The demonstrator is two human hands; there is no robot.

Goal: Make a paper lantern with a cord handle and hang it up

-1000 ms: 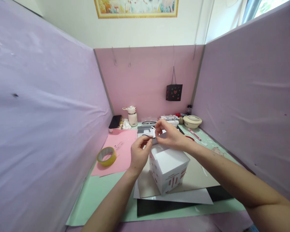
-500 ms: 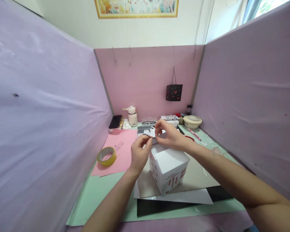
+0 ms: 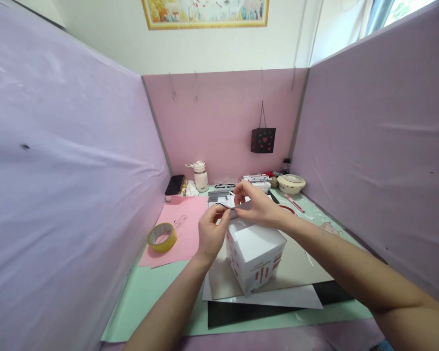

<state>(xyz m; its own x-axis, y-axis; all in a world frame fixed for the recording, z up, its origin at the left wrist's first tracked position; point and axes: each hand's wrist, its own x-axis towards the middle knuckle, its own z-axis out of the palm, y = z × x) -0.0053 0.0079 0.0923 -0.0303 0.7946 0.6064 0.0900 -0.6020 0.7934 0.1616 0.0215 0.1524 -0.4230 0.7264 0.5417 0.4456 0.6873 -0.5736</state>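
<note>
In the head view, both hands meet just above the far top edge of the white box [image 3: 255,254]. The left hand [image 3: 209,233] pinches one end of a small pale strip [image 3: 239,208] between thumb and fingers, and the right hand [image 3: 259,205] pinches the other end; what the strip is made of is too small to tell. The box stands on stacked sheets [image 3: 300,273] on the green mat [image 3: 146,292], with its red-marked sides toward the camera. The risk, as I judge it, is in the strip: pulled unevenly, it could twist, crease or tear. If it is sticky, it could cling to a fingertip or land crooked on the box edge. A wrist leaning on the light box could dent its top or slide it across the loose sheets. The tape roll [image 3: 161,236] on the pink paper [image 3: 185,219] lies well apart, clear of the arms.
</note>
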